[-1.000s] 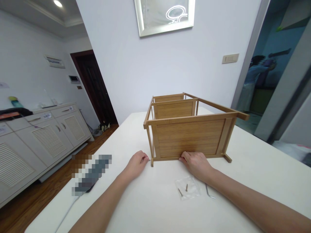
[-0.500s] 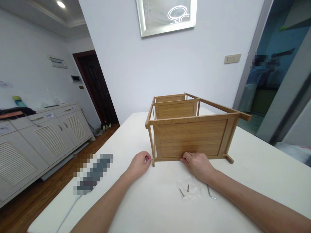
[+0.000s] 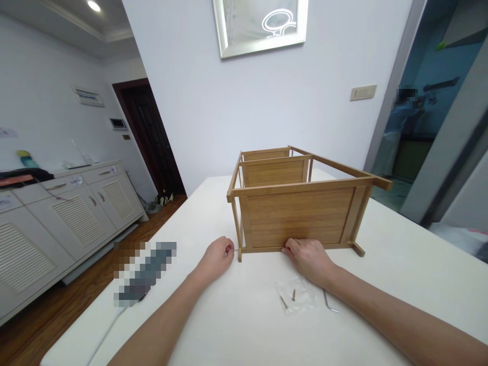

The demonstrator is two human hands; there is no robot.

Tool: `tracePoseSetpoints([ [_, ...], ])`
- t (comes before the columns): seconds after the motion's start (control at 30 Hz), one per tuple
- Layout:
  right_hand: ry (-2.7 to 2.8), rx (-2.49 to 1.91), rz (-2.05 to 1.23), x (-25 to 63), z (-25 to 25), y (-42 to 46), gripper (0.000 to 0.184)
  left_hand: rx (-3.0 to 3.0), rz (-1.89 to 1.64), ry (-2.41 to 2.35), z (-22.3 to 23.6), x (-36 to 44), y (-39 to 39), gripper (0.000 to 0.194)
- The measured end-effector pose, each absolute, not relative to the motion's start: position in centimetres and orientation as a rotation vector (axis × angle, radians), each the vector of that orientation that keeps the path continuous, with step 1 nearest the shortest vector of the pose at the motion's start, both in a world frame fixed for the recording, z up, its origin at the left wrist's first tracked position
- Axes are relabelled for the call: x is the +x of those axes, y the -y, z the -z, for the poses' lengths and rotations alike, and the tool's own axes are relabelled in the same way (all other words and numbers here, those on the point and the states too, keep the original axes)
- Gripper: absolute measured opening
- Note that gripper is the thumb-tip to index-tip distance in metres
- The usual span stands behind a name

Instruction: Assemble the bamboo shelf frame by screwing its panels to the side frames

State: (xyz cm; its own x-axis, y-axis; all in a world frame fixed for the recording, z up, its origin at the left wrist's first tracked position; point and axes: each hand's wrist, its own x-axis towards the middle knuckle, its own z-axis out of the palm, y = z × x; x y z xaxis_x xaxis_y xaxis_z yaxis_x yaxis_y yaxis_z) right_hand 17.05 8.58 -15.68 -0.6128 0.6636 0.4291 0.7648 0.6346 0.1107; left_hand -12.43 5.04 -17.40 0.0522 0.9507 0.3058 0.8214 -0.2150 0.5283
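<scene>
A brown wooden shelf rack point(image 3: 295, 216) lies on its side on the white table point(image 3: 224, 325). At its lower left corner, my left hand point(image 3: 219, 255) is closed in a pinch beside the leg end. Between those fingertips and the wood shows a thin, pale shank, which looks like a screw point(image 3: 236, 249). My right hand point(image 3: 308, 256) grips the lower edge of the rack's nearest panel, fingers bent against it. In front of it, two screws point(image 3: 294, 295) lie on a clear plastic bag point(image 3: 305, 303). A hex key point(image 3: 328, 303) lies partly hidden by my right forearm.
At the table's left lies a blurred-out dark object point(image 3: 147, 274) with a white cable point(image 3: 102, 338). A wall point(image 3: 244, 112) rises behind the rack. Louvered cabinets point(image 3: 72, 213) stand at the left. Beyond the doorway on the right is another person point(image 3: 394, 124).
My left hand has drawn back slightly to the left, so more of the thin shank shows beside the leg. My right hand keeps its place on the rack; the view has shifted a little.
</scene>
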Motion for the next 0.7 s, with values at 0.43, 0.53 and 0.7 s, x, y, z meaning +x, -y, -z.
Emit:
tracePoseSetpoints([
  [0.43, 2.437, -0.99, 0.467, 17.1, 15.4, -8.4, 0.028, 1.659, -1.288, -1.656, 16.2, -11.6, -4.8, 0.009],
  [0.53, 2.323, -0.833, 0.596, 16.9, 13.6, -8.1, 0.033, 1.437, -1.461, -1.368, 16.0, -10.6, -4.9, 0.008],
  [0.7, 2.202, -0.571, 0.628, 14.1, 6.2, -7.5, 0.016, 1.195, -1.544, -1.117, 15.6, -9.5, -5.4, 0.012],
])
